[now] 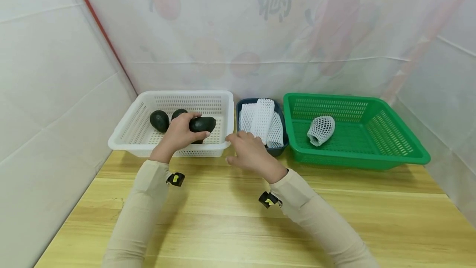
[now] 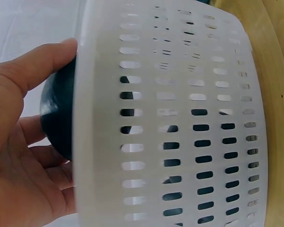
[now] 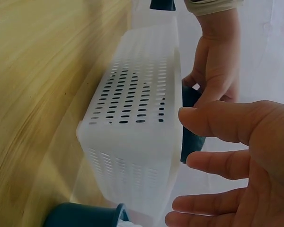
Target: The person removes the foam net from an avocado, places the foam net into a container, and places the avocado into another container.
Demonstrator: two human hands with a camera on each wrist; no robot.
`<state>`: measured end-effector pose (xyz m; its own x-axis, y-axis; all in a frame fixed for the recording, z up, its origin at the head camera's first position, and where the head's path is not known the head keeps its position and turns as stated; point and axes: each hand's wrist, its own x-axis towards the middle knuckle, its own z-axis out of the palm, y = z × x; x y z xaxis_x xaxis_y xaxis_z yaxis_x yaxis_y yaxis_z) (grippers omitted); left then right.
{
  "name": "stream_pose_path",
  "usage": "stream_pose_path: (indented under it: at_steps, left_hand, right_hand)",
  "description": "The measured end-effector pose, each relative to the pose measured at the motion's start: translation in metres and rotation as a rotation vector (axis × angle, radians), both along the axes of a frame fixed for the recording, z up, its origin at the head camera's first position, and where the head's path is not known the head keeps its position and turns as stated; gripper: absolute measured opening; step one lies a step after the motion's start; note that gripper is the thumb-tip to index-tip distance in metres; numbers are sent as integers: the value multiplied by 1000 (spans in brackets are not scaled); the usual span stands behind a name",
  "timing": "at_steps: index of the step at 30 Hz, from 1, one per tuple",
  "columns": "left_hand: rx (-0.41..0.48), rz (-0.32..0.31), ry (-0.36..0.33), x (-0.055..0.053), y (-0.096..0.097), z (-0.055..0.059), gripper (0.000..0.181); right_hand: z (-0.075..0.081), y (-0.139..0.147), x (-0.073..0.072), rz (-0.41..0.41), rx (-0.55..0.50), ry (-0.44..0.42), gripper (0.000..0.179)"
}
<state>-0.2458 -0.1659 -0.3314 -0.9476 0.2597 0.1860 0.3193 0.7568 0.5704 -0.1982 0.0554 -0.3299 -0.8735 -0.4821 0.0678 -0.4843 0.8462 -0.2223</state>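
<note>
My left hand (image 1: 179, 132) grips a dark green avocado (image 1: 203, 124) at the right part of the white basket (image 1: 131, 147). In the left wrist view, thumb and fingers curl round that avocado (image 2: 57, 111), just above the rim. Two more avocados, one at the left (image 1: 159, 120) and one behind my hand (image 1: 179, 113), lie in the basket; another dark one is partly hidden beneath the held fruit. My right hand (image 1: 250, 152) hovers by the basket's front right corner, fingers spread and nothing in them, as the right wrist view also shows.
White foam net sleeves (image 1: 262, 119) fill a small dark blue bin (image 1: 277, 151) between the baskets. To the right, a green basket (image 1: 357, 159) holds a foam net (image 1: 322, 130) with something dark inside. All stand on a wooden table (image 1: 215, 218) against a printed sheet.
</note>
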Motion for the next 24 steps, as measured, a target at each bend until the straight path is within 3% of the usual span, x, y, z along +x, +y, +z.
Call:
stream_pose_path:
  at_steps: [5,14,24]
  left_hand:
    - [-19,6,-57,-5,-1,-2,65]
    - [-27,3,-37,-4,-1,-1,63]
    - [-88,-84,20,17,13,9,58]
  right_hand:
    - [0,-2,-3,-8,-2,-18,54]
    - [0,-3,-2,-7,14,-22,52]
    - [10,9,10,-29,24,-39,53]
